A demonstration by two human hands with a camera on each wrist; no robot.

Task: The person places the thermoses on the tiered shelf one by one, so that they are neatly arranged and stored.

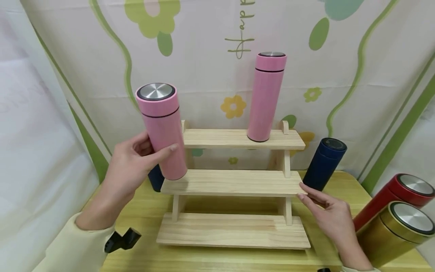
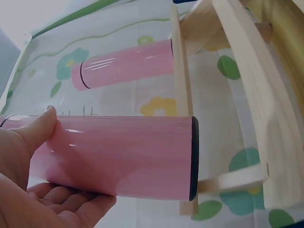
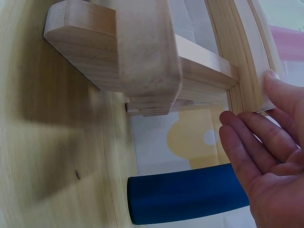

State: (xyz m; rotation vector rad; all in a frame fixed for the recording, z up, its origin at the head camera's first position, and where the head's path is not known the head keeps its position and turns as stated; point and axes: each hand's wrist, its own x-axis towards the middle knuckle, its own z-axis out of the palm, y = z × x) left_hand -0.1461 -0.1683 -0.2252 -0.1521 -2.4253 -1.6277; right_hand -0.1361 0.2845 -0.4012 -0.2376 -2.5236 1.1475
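Observation:
My left hand (image 1: 130, 166) grips a pink thermos bottle (image 1: 162, 132) with a steel-topped lid, thumb across its front and fingers round the far side. The bottle is nearly upright over the left end of the three-tier wooden display rack (image 1: 234, 183); a gap between its base and the boards is hard to judge in the head view. A second pink thermos bottle (image 1: 266, 98) stands on the rack's top board, toward the right. My right hand (image 1: 331, 215) pinches the right end of the middle board, thumb on one face and fingertips on the other (image 3: 263, 142).
A dark blue bottle (image 1: 324, 164) stands on the table (image 1: 136, 215) right of the rack. Another blue bottle (image 1: 156, 178) is partly hidden behind the held one. Red (image 1: 391, 198) and gold (image 1: 394, 234) bottles stand at the right. A patterned cloth (image 1: 204, 64) hangs behind.

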